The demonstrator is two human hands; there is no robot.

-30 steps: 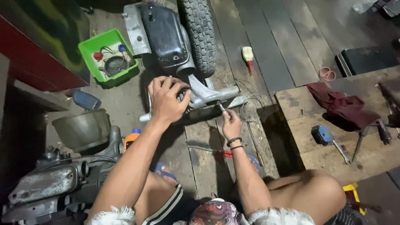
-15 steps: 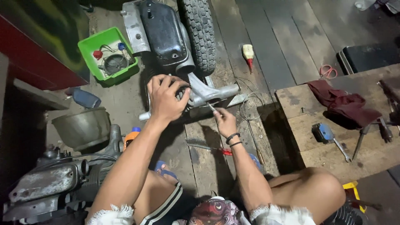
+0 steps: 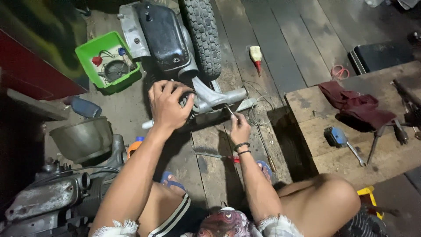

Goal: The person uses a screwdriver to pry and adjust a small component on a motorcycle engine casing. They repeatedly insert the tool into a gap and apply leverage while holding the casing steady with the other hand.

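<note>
While dark wooden floor planks [image 3: 272, 48] lie underneath, the left hand [image 3: 169, 105] grips a grey metal engine part [image 3: 210, 98]; the right hand [image 3: 239, 128] pinches a thin tool [image 3: 230, 110].

One tyre [image 3: 201, 35], one green tub [image 3: 87, 55]

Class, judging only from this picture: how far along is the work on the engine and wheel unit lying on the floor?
Done: the engine and wheel unit lies on the floorboards, and small parts sit in a green tray. In hand: the left hand grips the grey metal arm while the right hand puts a thin tool to it. Left: tools still lie out on the wooden bench, so it appears unfinished.
</note>
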